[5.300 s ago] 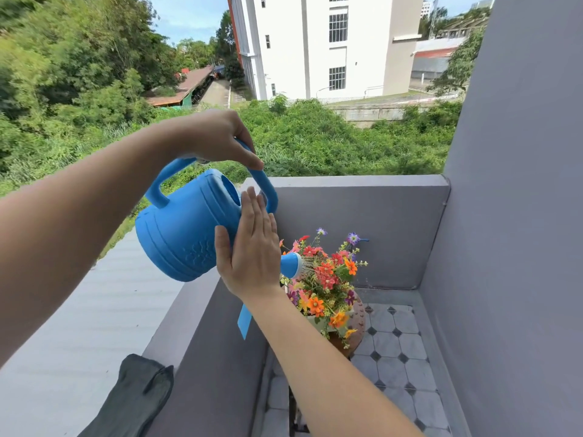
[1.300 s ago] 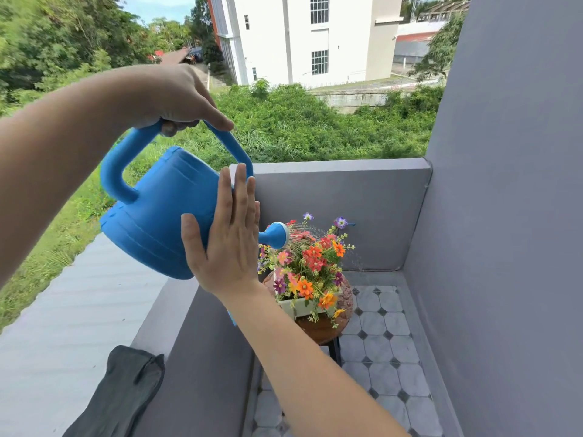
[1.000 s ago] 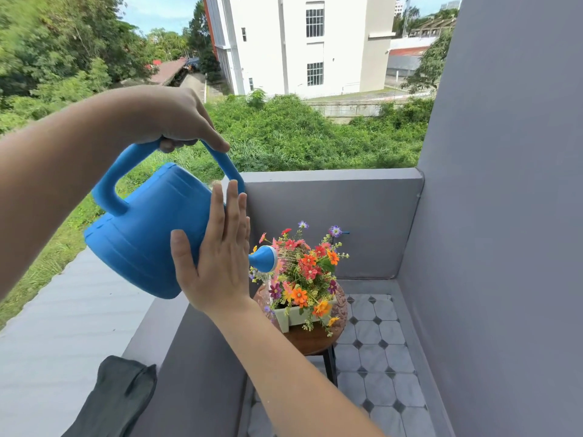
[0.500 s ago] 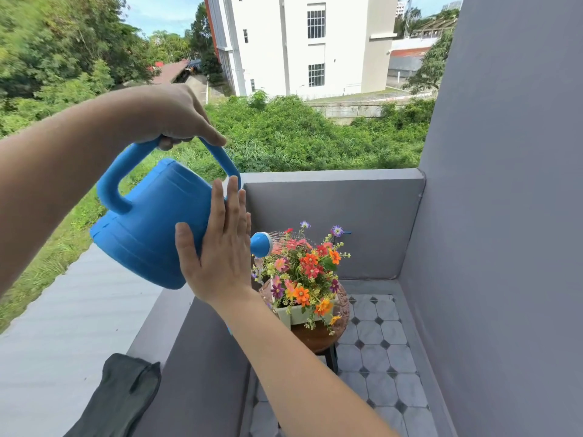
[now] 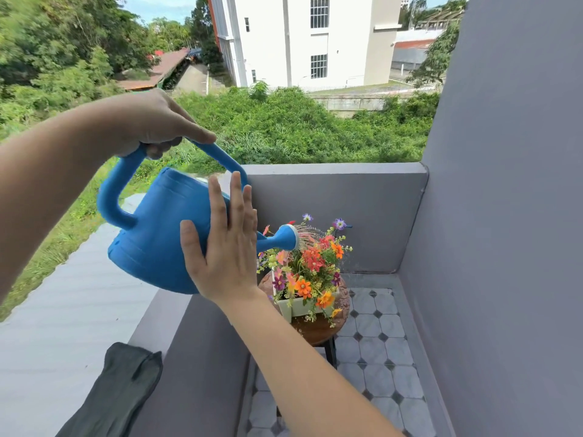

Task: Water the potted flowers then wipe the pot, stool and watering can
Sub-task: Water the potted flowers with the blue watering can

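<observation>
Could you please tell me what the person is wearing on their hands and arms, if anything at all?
Nothing shows: the left hand and the right hand are bare, with no gloves, rings, watch or bracelet in view, and no sleeve covers either arm as far as the picture shows.

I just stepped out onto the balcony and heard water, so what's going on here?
A person is watering. Their left hand grips the top handle of a blue plastic watering can, tilted forward, while the right hand lies flat against its side. Water sprays from the spout onto colourful flowers in a pale rectangular pot on a round wooden stool. A dark grey cloth lies untouched on the ledge, so wiping has not begun.
</observation>
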`<state>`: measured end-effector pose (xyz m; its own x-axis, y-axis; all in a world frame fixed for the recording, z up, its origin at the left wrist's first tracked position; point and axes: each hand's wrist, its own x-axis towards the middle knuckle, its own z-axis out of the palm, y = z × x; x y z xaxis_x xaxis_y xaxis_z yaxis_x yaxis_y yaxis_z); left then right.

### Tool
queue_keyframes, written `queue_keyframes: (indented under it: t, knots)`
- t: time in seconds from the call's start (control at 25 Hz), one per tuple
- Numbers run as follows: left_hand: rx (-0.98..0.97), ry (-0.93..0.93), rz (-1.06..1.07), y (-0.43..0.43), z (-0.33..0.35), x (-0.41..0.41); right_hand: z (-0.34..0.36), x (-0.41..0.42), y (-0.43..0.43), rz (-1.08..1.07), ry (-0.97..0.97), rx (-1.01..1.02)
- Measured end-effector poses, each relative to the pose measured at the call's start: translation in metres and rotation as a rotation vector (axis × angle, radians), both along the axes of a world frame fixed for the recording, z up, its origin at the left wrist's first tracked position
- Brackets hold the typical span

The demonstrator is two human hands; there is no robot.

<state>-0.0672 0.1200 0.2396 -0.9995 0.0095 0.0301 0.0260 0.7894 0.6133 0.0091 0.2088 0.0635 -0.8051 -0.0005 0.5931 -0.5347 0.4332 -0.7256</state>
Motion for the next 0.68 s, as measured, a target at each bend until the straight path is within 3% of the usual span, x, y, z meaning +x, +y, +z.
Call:
queue_keyframes:
  t: [0.48, 0.68]
  knots:
    - [0.681, 0.217, 0.162, -0.075, -0.13, 0.04, -0.065, -0.013, -0.027, -0.008, -0.037, 0.074]
    - [0.789, 0.386, 0.294, -0.075, -0.154, 0.047, -0.069, -0.035, -0.032, 0.014, -0.071, 0.027]
